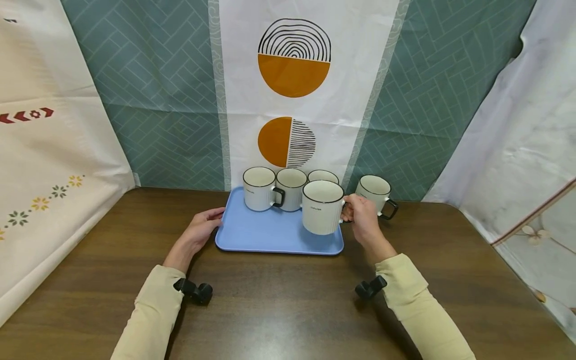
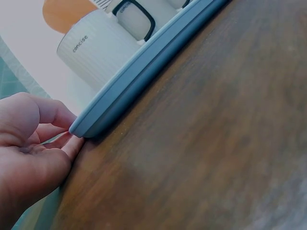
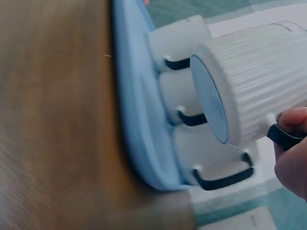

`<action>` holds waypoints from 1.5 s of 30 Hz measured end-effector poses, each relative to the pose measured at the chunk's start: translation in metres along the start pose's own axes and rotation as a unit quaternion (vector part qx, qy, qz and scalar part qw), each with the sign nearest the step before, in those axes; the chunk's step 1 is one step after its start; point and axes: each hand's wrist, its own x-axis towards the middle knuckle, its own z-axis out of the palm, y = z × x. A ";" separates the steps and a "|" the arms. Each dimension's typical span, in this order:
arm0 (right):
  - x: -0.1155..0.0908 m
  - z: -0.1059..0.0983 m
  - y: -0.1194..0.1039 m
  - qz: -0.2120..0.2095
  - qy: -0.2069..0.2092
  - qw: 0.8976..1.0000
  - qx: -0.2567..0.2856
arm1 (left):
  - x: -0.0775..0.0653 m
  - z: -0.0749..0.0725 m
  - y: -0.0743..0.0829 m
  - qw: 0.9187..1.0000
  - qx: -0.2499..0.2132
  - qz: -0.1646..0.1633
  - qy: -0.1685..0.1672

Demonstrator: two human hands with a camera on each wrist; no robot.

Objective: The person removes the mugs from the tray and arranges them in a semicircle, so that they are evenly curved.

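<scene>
Mug [image 1: 322,212] above tray [image 1: 265,236], just beside right grip [image 1: 362,215] — handle [image 3: 283,137] held inside

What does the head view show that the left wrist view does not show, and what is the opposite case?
Only the head view: the right hand holding a mug above the blue tray, and another mug to the right of the tray. Only the left wrist view: readable "concise" lettering on the leftmost mug. Both: the left hand touching the tray's edge, mugs standing on the tray, the wooden table and the orange print behind.
</scene>
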 end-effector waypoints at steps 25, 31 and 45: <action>0.045 -0.095 -0.086 -0.043 0.129 0.989 0.058 | 0.000 -0.001 0.000 1.000 0.001 -0.007 -0.002; 0.049 -0.126 -0.086 -0.022 0.215 0.968 0.129 | 0.000 -0.002 0.000 1.000 0.000 -0.006 -0.004; 0.048 -0.163 -0.063 -0.001 0.347 0.930 0.121 | -0.002 -0.002 0.001 1.000 -0.004 -0.003 -0.004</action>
